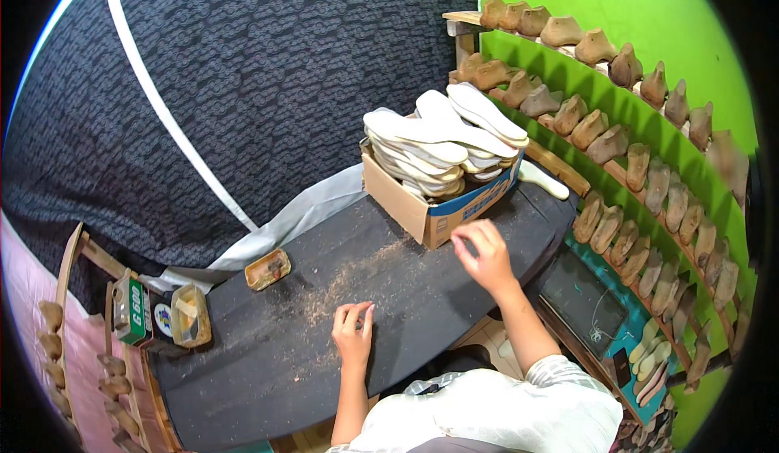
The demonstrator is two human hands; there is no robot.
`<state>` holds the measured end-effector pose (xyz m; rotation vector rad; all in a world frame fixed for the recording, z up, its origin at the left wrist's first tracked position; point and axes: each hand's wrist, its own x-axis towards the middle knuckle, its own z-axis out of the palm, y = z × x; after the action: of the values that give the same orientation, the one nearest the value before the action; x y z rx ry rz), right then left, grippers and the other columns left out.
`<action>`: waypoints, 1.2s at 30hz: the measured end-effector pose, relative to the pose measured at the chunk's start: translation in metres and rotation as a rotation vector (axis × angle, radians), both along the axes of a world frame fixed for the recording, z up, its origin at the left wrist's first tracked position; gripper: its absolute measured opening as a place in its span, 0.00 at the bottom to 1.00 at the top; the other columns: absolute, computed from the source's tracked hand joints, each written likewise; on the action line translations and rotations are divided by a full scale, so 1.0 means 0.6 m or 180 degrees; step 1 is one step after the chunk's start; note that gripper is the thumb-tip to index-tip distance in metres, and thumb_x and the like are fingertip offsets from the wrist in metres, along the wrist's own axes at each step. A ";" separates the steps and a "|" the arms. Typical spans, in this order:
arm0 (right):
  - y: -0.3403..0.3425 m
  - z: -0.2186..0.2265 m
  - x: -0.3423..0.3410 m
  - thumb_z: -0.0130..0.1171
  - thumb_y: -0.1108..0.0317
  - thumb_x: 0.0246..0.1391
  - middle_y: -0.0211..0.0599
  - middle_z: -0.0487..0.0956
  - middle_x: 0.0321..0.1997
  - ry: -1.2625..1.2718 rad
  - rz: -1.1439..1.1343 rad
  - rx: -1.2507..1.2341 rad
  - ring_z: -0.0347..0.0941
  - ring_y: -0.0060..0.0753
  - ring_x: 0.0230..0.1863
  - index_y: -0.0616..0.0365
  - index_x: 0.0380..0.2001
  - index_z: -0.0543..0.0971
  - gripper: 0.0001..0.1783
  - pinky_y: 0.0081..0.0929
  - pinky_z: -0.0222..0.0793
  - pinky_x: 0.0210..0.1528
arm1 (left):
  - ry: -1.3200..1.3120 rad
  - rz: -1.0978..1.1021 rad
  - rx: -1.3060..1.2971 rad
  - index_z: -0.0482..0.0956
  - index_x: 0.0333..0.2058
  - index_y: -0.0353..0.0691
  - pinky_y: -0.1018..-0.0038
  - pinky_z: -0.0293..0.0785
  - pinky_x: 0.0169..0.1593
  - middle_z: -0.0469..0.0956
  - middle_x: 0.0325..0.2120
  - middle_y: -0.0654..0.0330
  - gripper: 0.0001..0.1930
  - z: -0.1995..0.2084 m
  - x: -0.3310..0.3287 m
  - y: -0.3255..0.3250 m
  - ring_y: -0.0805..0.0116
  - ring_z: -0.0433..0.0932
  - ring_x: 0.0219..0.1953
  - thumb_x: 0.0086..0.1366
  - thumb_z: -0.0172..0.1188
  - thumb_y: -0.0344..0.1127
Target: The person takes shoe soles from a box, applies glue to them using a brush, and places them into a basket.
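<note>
My left hand (pixel 352 335) hovers over the near part of the black-covered table (pixel 243 372), fingers loosely bent and a little apart, with nothing visible in it. To its right, my right hand (pixel 489 262) is raised in front of a cardboard box (pixel 396 196), thumb and fingers apart, and no held thing shows. White shoe insoles (pixel 426 133) are heaped above the box's rim. One more insole (pixel 542 179) lies on the table at the box's right side. Light brown crumbs or shavings (pixel 345 284) are scattered across the cloth between my left hand and the box.
A shallow dish (pixel 268 270) sits at the table's far edge. At the left end stand a plastic container (pixel 191 317) and a green tin (pixel 130 311). Wooden shoe lasts (pixel 596 47) line shelves on the right. A dark board (pixel 583 297) rests on a lower teal surface.
</note>
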<state>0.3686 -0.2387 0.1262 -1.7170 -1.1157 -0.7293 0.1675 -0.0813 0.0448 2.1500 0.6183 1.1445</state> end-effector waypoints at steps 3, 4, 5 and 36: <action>0.011 0.045 0.061 0.58 0.77 0.38 0.33 0.74 0.31 -0.0653 -0.0578 -0.0276 0.69 0.37 0.38 0.54 0.32 0.75 0.13 0.33 0.64 0.42 | -0.0053 -0.0092 0.0144 0.79 0.29 0.40 0.78 0.67 0.24 0.72 0.26 0.60 0.04 -0.005 0.027 0.001 0.74 0.69 0.18 0.52 0.63 0.28; 0.016 0.063 0.085 0.57 0.77 0.38 0.33 0.73 0.33 -0.0808 -0.0727 -0.0377 0.69 0.37 0.40 0.54 0.33 0.75 0.15 0.34 0.63 0.43 | -0.0060 -0.0109 0.0130 0.79 0.29 0.40 0.78 0.67 0.24 0.72 0.26 0.60 0.04 -0.007 0.036 -0.002 0.74 0.69 0.18 0.52 0.63 0.28; 0.022 0.074 0.109 0.57 0.77 0.38 0.33 0.73 0.35 -0.0919 -0.0744 -0.0475 0.68 0.38 0.41 0.54 0.36 0.74 0.16 0.34 0.62 0.44 | -0.0073 -0.0108 0.0052 0.79 0.29 0.39 0.78 0.67 0.24 0.72 0.26 0.60 0.04 -0.009 0.045 -0.008 0.74 0.69 0.18 0.52 0.63 0.27; 0.133 0.157 0.229 0.71 0.54 0.29 0.46 0.70 0.45 0.0142 0.0057 -0.1016 0.69 0.46 0.47 0.56 0.47 0.68 0.39 0.35 0.66 0.48 | -0.0166 0.0620 -0.0090 0.78 0.28 0.37 0.78 0.67 0.25 0.72 0.26 0.59 0.04 -0.033 0.095 -0.041 0.74 0.70 0.19 0.51 0.62 0.25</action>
<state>0.5062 -0.1587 0.2205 -1.9753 -1.2665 -0.5185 0.2245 -0.1056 0.0248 2.0640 0.8300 1.2820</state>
